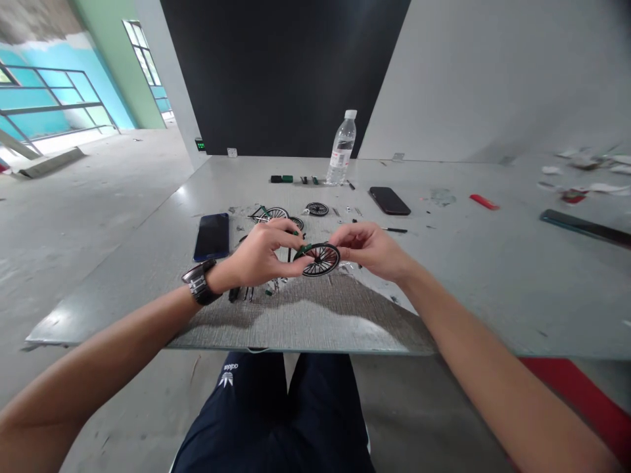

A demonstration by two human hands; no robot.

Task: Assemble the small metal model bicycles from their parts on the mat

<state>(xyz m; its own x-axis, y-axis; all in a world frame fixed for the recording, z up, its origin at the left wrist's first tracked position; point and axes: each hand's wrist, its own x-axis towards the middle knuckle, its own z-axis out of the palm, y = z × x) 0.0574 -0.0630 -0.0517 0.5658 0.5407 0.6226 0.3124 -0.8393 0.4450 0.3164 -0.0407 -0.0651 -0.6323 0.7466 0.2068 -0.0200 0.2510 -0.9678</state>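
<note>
Between my hands, above the table, is a small spoked toy bicycle wheel (320, 260) with a black rim and a green part at its upper left. My left hand (271, 249) pinches the wheel's left side and the green part between thumb and fingers. On the opposite side, my right hand (367, 248) has thumb and forefinger closed at the wheel's right edge. Just behind my left hand lies a partly hidden miniature bicycle (271, 213). A loose spoked wheel (317, 209) rests farther back. Small metal and dark parts are scattered beneath my hands.
A phone (212, 236) lies at left and a second phone (389, 200) at right. A water bottle (342, 150) stands at the back beside small green and black pieces (282, 179). A dark screwdriver-like tool (394, 230) and a red object (484, 202) lie at right.
</note>
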